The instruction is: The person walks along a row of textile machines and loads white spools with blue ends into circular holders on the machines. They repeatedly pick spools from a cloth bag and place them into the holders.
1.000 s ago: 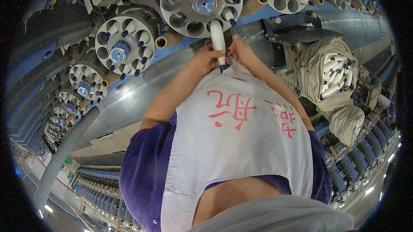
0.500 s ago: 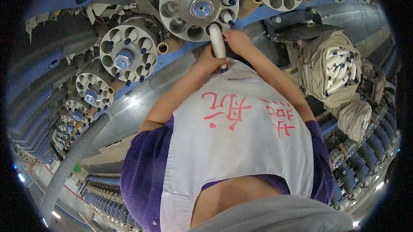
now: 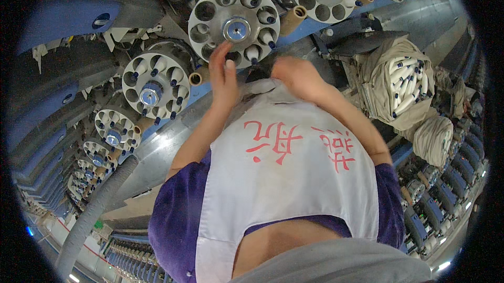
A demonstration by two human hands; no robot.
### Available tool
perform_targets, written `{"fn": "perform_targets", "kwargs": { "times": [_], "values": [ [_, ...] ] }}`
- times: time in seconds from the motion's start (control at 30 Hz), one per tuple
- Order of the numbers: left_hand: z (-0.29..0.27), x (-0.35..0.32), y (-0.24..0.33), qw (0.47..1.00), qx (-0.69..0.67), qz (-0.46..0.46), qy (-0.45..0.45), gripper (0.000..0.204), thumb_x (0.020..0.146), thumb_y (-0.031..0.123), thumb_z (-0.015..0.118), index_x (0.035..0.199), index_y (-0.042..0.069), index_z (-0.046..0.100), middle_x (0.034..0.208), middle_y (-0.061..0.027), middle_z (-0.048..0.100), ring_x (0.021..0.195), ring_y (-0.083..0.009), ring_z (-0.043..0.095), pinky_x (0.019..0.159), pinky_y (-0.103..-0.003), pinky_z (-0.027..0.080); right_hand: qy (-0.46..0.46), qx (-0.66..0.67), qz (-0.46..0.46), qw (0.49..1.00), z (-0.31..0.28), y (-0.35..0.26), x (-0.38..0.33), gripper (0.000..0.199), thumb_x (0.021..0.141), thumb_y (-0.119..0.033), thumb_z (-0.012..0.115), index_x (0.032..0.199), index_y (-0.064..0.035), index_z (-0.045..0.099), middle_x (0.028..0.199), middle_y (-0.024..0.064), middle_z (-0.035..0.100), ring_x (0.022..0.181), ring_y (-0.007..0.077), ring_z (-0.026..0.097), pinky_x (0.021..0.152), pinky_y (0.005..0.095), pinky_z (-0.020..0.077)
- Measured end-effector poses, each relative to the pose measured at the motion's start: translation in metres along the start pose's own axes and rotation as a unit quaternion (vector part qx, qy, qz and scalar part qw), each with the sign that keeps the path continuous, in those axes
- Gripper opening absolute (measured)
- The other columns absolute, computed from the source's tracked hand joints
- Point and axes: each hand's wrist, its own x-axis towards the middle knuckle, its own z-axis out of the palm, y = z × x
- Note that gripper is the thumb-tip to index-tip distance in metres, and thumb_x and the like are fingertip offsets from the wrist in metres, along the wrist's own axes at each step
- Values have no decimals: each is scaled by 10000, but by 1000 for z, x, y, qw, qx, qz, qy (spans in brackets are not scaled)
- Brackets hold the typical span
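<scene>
A round grey magazine [image 3: 197,32] with a ring of pockets faces me at the top centre, a blue hub [image 3: 236,30] in its middle. White yarn bobbins with dark blue tips fill some pockets; one bobbin [image 3: 253,53] sits in a lower pocket. My left hand [image 3: 226,78] is raised at the magazine's lower edge, fingers stretched upward and no bobbin in it. Lower right of the magazine, my right hand [image 3: 300,77] is curled closed and blurred by motion. Whatever its fingers may hold is hidden. Both hands are above my white apron [image 3: 294,178].
Brown cone tubes [image 3: 292,20] stick out between neighbouring magazines [image 3: 152,94] along the machine row. To the right, a cloth-lined container [image 3: 383,99] holds several white bobbins [image 3: 410,86]. A thick grey hose [image 3: 94,217] runs at the lower left.
The white bobbin has left my hands, and one now shows in the magazine's lower pocket. My left hand has risen leftward, fingers straightened. My right hand has shifted slightly right and down.
</scene>
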Motion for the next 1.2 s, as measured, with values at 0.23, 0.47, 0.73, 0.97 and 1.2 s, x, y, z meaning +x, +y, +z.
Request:
{"fn": "perform_targets", "kwargs": {
  "times": [0.23,0.47,0.73,0.97,1.2],
  "values": [
    [-60,18,95,901,-109,405,-114,519,898,466,410,1133,13,505,939,-112,609,905,-216,577,864,-352,420,218,22,-265,939,-148,-52,34,204,811,-170,537,974,-50,559,926,127,578,888,230,571,728,331,473],
    [-108,-5,33,915,70,344,200,304,862,179,571,1106,2,527,982,-105,615,943,-169,571,817,-284,452,126,-93,-13,988,19,25,124,154,779,-126,574,930,-98,558,938,139,518,851,299,575,689,406,482],
    [-2,74,24,640,566,499,146,418,751,152,642,1136,56,510,1232,-165,464,1200,-288,397,1008,-453,280,551,53,-116,824,-92,43,74,247,692,120,547,875,-46,541,963,86,524,848,212,537,597,248,460],
    [21,91,104,598,664,403,199,44,704,100,598,715,83,637,949,-56,588,965,-250,521,995,-579,217,559,-74,80,822,-88,138,-114,198,647,47,583,811,-64,583,972,126,543,873,307,548,700,359,476],
    [188,130,144,523,567,572,277,361,779,196,614,1068,7,512,1169,-182,463,1054,-354,435,919,-509,296,531,2,570,627,-12,315,-374,65,783,-56,534,829,-36,576,902,181,532,856,310,521,751,387,440]
  ]
}}
